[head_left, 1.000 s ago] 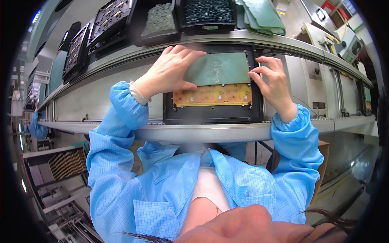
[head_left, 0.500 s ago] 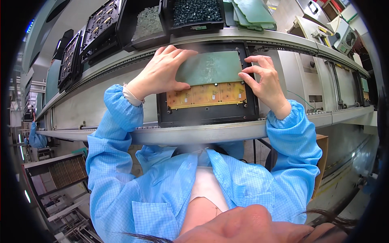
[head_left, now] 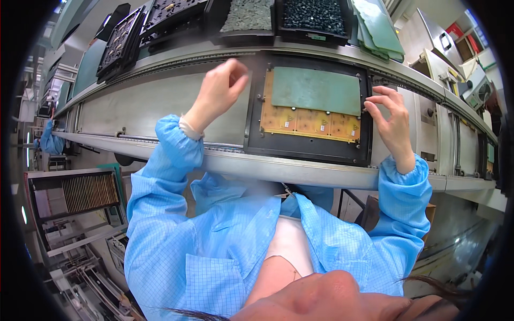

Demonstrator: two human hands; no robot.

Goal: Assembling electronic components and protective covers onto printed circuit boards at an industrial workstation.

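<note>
A pale green rectangular sheet (head_left: 316, 88) lies over the upper part of an orange-yellow circuit board panel (head_left: 308, 125). The panel sits in a black carrier frame (head_left: 316, 151) on the rail line. My left hand (head_left: 218, 91) hovers left of the carrier, apart from the sheet. Its fingers are loosely curled and somewhat blurred, with nothing visible in them. At the carrier's right edge is my right hand (head_left: 393, 115), fingers bent and apart. Its thumb and index tips are close to the frame's edge; whether they touch it I cannot tell.
Behind the far rail stand a black bin of whitish pieces (head_left: 247, 16), a bin of dark pieces (head_left: 313, 18) and a stack of green sheets (head_left: 377, 32). Black trays (head_left: 120, 45) lie farther left. The near metal rail (head_left: 267, 167) runs before me. A slotted rack (head_left: 88, 192) stands lower left.
My left hand has let go of the green sheet and moved off to its left. The right hand stays by the carrier's right edge. The view has shifted, so the carrier appears farther right.
</note>
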